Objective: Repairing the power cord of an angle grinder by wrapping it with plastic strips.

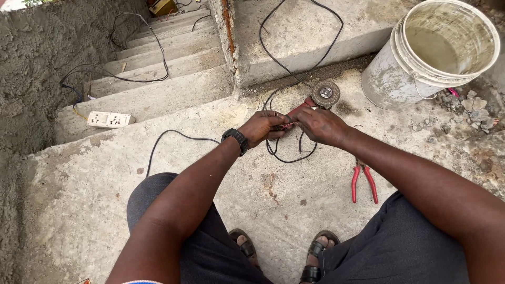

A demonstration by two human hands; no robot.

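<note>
Seen from the head camera, a crouching person's left hand (265,128) and right hand (321,126) pinch the thin black cable (286,158) of a red angle grinder (318,98) lying on the concrete landing (105,210). Red-handled pliers (363,181) lie beside the right knee. Should that cable reach the white power strip (109,120) on the step, bare strands could shock fingers, and loose loops might snag a sandal.

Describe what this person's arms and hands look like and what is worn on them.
Both arms are bare down to the hands, with no gloves and no sleeves in view. The left hand has a black wristwatch with a chunky band at its wrist. The right hand wears nothing.
</note>
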